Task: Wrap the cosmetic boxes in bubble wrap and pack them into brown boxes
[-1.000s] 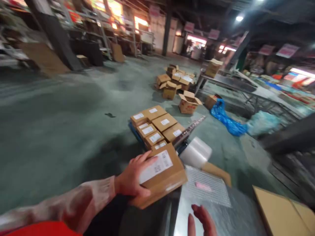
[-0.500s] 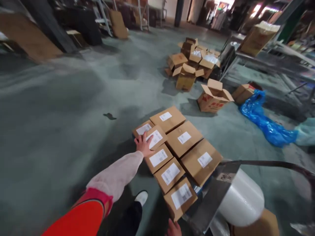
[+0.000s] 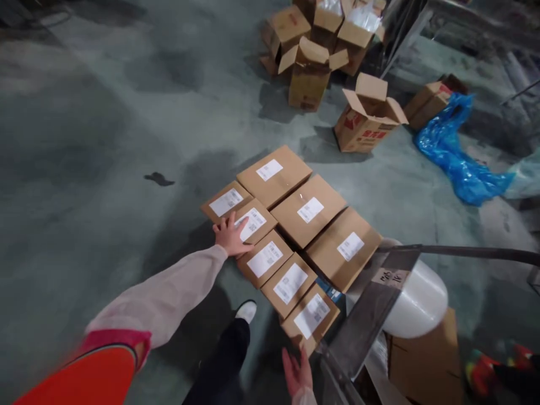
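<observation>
Several small brown cartons with white labels form a row, lying on something mostly hidden beneath them. My left hand (image 3: 231, 235) rests with fingers spread on the edge of one small carton (image 3: 261, 226), second from the far end. Beyond it is the farthest small carton (image 3: 215, 218). My right hand (image 3: 297, 371) is at the near end of the closest small carton (image 3: 291, 329); its fingers are extended, and the fingertips appear to touch the carton. Alongside the row lie three larger labelled cartons, the nearest one (image 3: 324, 259) by a metal frame.
The metal frame (image 3: 371, 315) stands at the right, beside a white plastic roll (image 3: 422, 306). Open cartons, including one with red print (image 3: 367, 132), stand farther off. Blue plastic sheeting (image 3: 451, 146) lies on the floor. My shoe (image 3: 246, 311) is left of the row.
The view has tipped downward, so the far racks have left it. My right hand has come further into view at the nearest small carton. My left hand stays on the same carton.
</observation>
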`<state>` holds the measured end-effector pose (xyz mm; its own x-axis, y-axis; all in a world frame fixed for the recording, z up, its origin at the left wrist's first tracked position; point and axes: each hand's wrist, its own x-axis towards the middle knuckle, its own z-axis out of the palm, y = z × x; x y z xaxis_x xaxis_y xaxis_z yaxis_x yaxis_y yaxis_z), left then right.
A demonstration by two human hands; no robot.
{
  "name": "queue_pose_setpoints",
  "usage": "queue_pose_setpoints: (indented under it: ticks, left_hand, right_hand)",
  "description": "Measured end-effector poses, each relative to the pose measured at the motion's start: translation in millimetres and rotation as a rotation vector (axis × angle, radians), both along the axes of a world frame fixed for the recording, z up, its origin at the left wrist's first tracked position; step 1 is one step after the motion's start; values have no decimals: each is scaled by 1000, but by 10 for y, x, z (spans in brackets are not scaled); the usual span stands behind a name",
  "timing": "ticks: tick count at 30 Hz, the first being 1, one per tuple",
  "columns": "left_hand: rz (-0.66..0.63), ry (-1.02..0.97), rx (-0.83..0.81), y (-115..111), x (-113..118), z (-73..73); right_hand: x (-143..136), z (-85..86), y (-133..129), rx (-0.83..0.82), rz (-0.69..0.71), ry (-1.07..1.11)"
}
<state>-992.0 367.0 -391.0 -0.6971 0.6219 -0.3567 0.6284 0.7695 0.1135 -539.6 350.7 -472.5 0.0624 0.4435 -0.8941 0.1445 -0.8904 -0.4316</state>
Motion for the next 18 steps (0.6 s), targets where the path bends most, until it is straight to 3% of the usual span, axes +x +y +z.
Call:
queue_pose_setpoints:
  ticks: [5,7,9,12,13,16,18]
  left_hand:
    - [-33,-174,-34,-28,-67,-301]
    - [37,-177,31,-133,11,-402]
    - [198,-110,152,-329,172,-470]
    - [535,-146,211,-741,551,-483]
    - [585,-223,186,-885,715,-459]
    - [486,-441,138,-1278,1335,-319]
    - [342,-702,76,-1515,1850,-194]
  right_hand:
    - [-27,-117,-52,27,-299,69]
    - [-54,-95,-85,2,-423,110]
    - [-145,-48,-78,-56,-515,176]
    - [-370,18,9,-105,-592,215]
    - [-439,47,28,-112,-582,197]
    - [-502,246,-108,-134,-456,118]
    - [-371,528,-411,-87,-395,89]
